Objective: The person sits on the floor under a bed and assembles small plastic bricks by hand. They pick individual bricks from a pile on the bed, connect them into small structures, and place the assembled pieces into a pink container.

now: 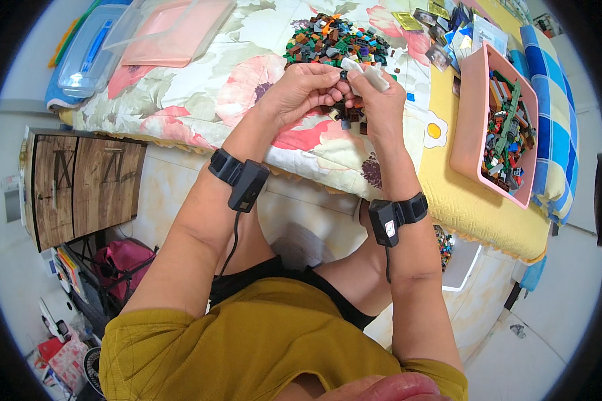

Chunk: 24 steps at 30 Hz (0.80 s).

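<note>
My left hand (302, 92) and my right hand (383, 103) meet above the near edge of the bed. Between their fingertips is a small dark toy brick (344, 75), which the left fingers pinch. A folded white tissue or cloth (376, 77) sticks out of my closed right hand, close against the brick. Just beyond the hands lies a heap of mixed toy bricks (338, 41), mostly green, brown, grey and black. A few loose dark bricks (346, 119) lie under the hands, partly hidden by them.
On the right stands a pink bin (463, 144) of bricks, beside a blue checked pillow (552, 127). Packets and cards (461, 40) lie behind it. Clear lidded boxes (87, 60) and a pink lid (164, 40) sit far left. A white tray (463, 267) of bricks is on the floor.
</note>
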Available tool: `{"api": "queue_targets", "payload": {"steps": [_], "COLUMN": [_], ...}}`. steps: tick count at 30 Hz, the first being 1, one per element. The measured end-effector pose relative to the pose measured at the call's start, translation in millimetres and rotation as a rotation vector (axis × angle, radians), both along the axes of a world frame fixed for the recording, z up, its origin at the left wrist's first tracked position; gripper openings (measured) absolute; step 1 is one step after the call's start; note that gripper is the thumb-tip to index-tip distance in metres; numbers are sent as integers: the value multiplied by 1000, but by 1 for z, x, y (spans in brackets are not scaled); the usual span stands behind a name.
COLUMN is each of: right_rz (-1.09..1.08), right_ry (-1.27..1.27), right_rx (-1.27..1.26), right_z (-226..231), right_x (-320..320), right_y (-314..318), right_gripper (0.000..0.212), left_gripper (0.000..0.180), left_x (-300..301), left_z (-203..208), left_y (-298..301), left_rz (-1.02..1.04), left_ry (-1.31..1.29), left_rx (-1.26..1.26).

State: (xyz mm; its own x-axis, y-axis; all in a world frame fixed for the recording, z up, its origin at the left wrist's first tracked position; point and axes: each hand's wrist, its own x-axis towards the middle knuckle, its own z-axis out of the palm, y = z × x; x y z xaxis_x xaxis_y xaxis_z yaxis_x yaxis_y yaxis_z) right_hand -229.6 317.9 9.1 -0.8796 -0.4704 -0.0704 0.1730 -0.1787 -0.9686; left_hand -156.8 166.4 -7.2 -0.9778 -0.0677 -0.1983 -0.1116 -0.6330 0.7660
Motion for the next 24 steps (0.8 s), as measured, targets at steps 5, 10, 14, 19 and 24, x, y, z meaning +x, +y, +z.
{"api": "queue_targets", "payload": {"steps": [5, 10, 14, 19, 24], "right_rz": [42, -5, -76, -14, 36], "right_ry": [-57, 44, 298, 216, 221], "right_rx": [-18, 44, 226, 202, 215], "right_z": [-2, -2, -4, -5, -3], "right_x": [-1, 1, 5, 6, 7], "right_y": [2, 1, -3, -3, -2], "right_gripper": [18, 13, 10, 11, 13], "left_gripper": [15, 15, 15, 14, 14], "left_x": [-1, 0, 2, 0, 0], "left_z": [-2, 3, 4, 0, 0], "left_y": [-1, 2, 8, 7, 6], "left_rz": [-7, 20, 61, 125, 113], "left_ry": [21, 1, -34, -68, -100], "left_rx": [-17, -117, -219, -217, -310]}}
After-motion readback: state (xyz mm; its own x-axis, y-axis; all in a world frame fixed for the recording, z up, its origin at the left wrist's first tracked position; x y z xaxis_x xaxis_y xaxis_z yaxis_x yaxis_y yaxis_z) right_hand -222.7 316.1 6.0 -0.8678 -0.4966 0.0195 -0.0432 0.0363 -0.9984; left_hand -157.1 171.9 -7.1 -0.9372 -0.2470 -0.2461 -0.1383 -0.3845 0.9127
